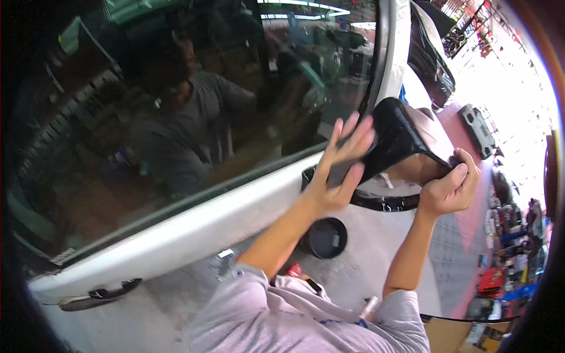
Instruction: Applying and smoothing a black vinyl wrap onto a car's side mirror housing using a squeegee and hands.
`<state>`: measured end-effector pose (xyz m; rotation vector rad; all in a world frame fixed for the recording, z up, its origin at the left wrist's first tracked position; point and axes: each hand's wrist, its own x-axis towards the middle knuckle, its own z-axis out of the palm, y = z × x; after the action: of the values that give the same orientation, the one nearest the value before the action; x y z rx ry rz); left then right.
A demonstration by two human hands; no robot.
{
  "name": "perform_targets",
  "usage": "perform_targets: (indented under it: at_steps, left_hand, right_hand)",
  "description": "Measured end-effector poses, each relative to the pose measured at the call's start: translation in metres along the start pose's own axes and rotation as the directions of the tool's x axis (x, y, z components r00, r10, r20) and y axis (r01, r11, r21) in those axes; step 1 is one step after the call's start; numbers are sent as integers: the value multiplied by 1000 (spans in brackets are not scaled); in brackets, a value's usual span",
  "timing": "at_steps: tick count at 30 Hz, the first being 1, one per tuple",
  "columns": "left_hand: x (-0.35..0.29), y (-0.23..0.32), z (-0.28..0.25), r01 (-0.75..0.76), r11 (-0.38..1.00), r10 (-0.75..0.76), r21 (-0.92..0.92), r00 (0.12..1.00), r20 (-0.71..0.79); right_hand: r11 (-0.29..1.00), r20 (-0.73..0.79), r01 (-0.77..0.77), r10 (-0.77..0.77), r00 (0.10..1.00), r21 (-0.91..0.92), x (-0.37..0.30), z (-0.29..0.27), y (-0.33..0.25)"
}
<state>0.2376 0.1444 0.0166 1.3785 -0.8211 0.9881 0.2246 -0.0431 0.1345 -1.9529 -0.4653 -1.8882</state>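
A side mirror with a glossy black housing stands out from the front end of a white car door. Its face reflects pinkish and tan tones. My left hand is at the near side of the housing, fingers spread and slightly blurred; whether the palm touches it I cannot tell. At the mirror's outer lower corner, the fingers of my right hand are closed around the edge. Dark glass fills the door window, with a person reflected in it.
Below my left forearm a round black bucket stands on the grey floor. The door handle is low at the left. Tools and parts crowd the right side, near a silver and black car part. Cardboard lies at the bottom right.
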Motion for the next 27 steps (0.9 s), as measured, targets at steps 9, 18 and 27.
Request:
perform_targets:
  at_steps: [9, 18, 27]
  left_hand:
    - [-39, 34, 20, 271, 960, -276, -63, 956, -102]
    - [-45, 52, 34, 375, 912, -327, 164, 909, -260]
    - [-29, 98, 55, 585, 811, -542, -14, 742, -394]
  right_hand:
    - [996, -24, -89, 89, 996, -16, -6, 2, 16]
    - [998, -36, -6, 4, 999, -59, 0, 5, 20]
    - [995, -90, -23, 15, 996, -98, 14, 2, 11]
